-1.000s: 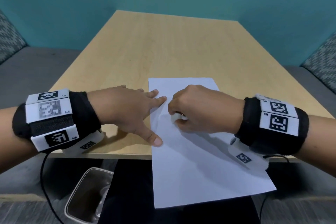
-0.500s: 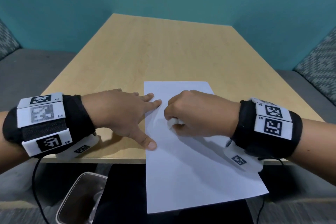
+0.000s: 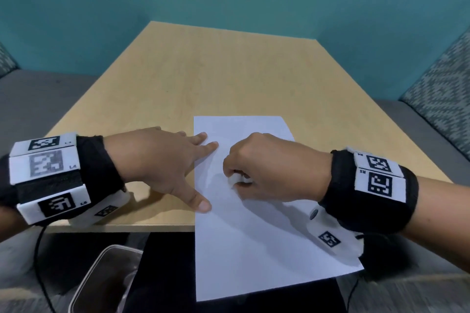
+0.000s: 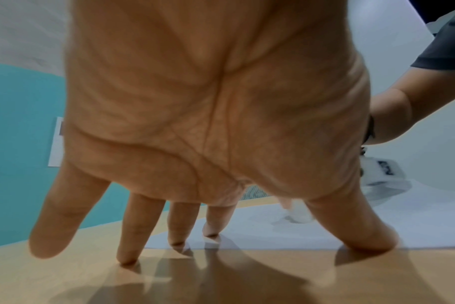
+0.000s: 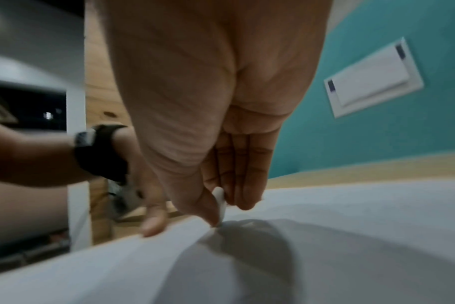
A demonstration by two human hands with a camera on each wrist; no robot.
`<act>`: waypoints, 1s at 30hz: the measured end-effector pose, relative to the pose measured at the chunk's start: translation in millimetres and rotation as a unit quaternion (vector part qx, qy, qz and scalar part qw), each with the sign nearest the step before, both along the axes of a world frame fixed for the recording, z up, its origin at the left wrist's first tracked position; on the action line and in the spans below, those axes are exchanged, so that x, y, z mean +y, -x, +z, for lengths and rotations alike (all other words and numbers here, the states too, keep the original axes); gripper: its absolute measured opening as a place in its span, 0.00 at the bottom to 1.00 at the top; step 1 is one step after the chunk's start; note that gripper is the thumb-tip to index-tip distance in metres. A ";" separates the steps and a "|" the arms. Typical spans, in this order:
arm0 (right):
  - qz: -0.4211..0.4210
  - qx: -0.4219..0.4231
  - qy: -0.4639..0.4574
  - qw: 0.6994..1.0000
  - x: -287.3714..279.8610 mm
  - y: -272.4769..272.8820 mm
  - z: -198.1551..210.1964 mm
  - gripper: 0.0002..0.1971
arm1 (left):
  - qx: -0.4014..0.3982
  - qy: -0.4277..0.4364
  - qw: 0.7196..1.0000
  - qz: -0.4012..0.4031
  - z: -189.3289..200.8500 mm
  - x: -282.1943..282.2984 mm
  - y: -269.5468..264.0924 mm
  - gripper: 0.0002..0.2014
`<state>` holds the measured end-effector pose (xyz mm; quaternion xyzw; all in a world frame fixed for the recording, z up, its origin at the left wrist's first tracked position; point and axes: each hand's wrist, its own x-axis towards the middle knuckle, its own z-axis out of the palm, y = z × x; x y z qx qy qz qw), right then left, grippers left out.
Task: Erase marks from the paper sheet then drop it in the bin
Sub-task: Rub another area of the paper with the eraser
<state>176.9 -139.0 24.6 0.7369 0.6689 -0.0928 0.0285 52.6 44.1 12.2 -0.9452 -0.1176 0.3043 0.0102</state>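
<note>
Pinching a small white eraser (image 3: 239, 180) between thumb and curled fingers of the right hand (image 3: 274, 173), pressing its tip down onto the paper sheet (image 3: 254, 249) near the sheet's left-middle part. Spreading the left hand (image 3: 157, 160) flat and released, gripping nothing, with index and middle fingertips and the thumb tip resting on the sheet's left edge, the other fingers on the tabletop (image 3: 203, 71). Lying flat on the near part of the tabletop, with the near end of the sheet hanging past the front edge. Judging the erasing to be under way, with no marks clear enough to make out. Doing it well probably meaning short, light strokes away from the pinning fingers, keeping the sheet taut; wrinkling slightly beside the eraser in the right wrist view, so pressing hard risking a crease or tear. Standing on the floor below the left forearm, a bin (image 3: 106, 279) with its opening apparently unobstructed. Nothing else resting on the tabletop in view
</note>
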 end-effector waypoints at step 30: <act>-0.062 0.014 0.003 0.998 6.3 -22.0 2.0 0.06 | -0.007 0.011 1.000 -0.024 -3.1 -21.4 -17.3 0.74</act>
